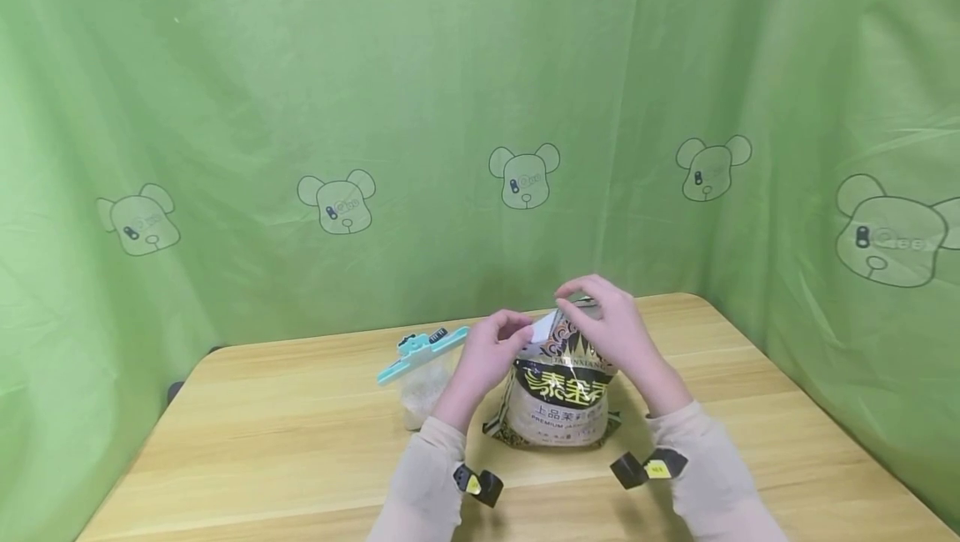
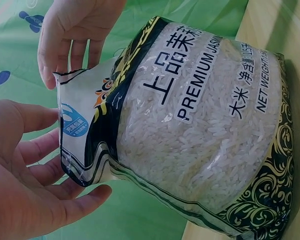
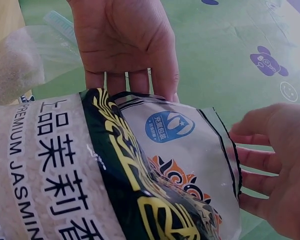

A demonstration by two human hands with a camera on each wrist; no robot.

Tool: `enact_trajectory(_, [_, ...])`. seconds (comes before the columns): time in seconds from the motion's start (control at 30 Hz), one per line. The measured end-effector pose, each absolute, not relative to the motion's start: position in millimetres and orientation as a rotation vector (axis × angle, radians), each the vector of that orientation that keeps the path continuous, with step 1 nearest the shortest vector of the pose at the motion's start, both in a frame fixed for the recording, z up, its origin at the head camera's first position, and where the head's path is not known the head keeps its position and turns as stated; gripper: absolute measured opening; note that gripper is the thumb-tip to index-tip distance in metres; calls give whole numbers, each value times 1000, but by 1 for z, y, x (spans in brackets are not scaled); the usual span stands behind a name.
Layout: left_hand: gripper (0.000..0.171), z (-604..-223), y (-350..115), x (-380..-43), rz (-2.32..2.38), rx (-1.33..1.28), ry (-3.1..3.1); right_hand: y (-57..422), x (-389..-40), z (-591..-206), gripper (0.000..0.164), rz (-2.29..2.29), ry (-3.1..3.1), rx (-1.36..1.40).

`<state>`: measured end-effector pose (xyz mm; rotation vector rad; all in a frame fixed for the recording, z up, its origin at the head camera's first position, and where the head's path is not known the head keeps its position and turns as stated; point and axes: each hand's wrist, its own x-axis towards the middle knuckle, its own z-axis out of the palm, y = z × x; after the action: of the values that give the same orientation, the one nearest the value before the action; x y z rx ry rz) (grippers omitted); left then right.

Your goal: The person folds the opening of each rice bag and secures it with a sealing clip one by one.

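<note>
Left hand: here it is, at the upper left of the rice bag, thumb and fingertips close together, pinching the film, with other fingers reaching behind the bag
Right hand: and this one matches it at the bag's upper right, thumb and index finger arched into a loop, tips pinching the top edge, the remaining fingers loosely spread; how firm that hold is, I cannot tell
Rice bag: upright between the two forearms, standing on the table, white grains packed behind its clear window, "PREMIUM" printed across the front
Bag's top: white film with a round blue badge, right there between the hands
Sleeves: pale cuffs, left one and right one, nearer the person than the bag, each with a black wrist device, left and right, yellow labels showing
Clear pouch: just left of the rice bag, a see-through pouch of pale grains, a turquoise clip tilted across its top
Curtain: behind the bag, green cloth printed with bear heads
</note>
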<state>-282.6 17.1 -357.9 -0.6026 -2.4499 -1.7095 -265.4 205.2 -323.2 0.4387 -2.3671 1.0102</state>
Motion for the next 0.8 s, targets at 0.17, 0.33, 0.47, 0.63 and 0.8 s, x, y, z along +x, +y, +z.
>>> enact_trajectory(0.17, [26,-358,18,-281,-1685,-597,-2474,205,-265,-324,19,972,-2400,475])
enact_trajectory(0.33, [26,-360,19,-282,-1669,-586,-2482,206,-266,-324,20,942,-2432,485])
enact_trajectory(0.47, [25,-362,22,-282,-1687,-570,-2466,208,-267,-325,20,924,-2446,481])
enact_trajectory(0.63, [22,-363,24,-282,-1664,-555,-2445,211,-269,-325,19,895,-2472,476])
enact_trajectory(0.8, [18,-365,26,-282,-1620,-527,-2445,213,-269,-324,17,885,-2506,479])
